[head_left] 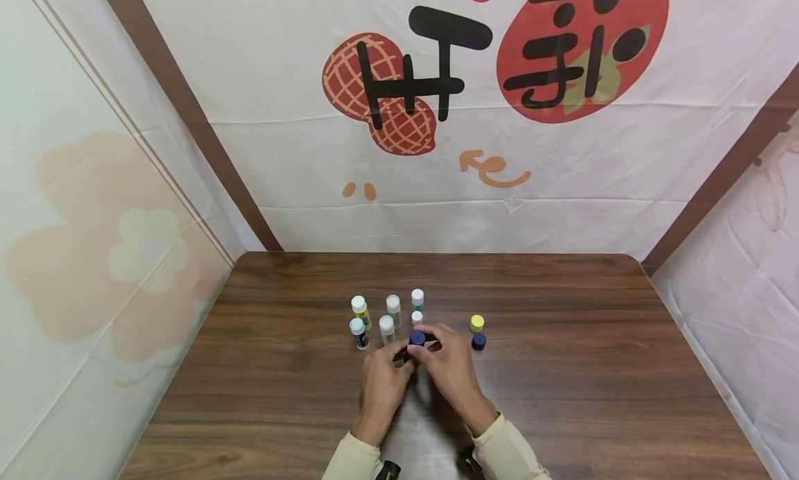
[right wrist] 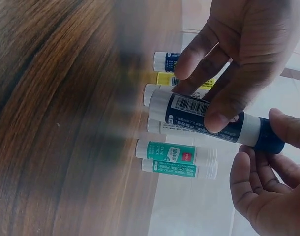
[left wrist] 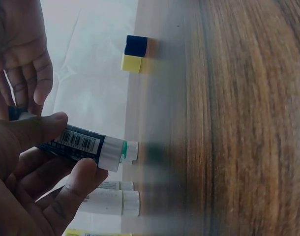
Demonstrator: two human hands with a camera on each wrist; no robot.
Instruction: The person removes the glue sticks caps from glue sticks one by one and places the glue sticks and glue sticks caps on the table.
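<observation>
My left hand (head_left: 385,381) grips the body of a glue stick (right wrist: 189,114) with a dark blue label and white base, thumb on one side and fingers on the other. At the stick's top sits a dark blue cap (head_left: 417,338), pinched between the thumb and fingers of my right hand (head_left: 451,365). Between label and cap a white collar (right wrist: 249,128) shows. In the left wrist view the stick's white base (left wrist: 110,153) points toward the tabletop, and the cap end is mostly hidden behind the hands.
Several glue sticks stand upright beyond my hands: a blue-labelled one (head_left: 358,334), a yellow one (head_left: 361,313), white ones (head_left: 393,310) and green ones (right wrist: 172,152). To the right, a yellow cap (head_left: 477,322) and another dark blue cap (head_left: 478,341) rest on the wooden table (head_left: 562,397).
</observation>
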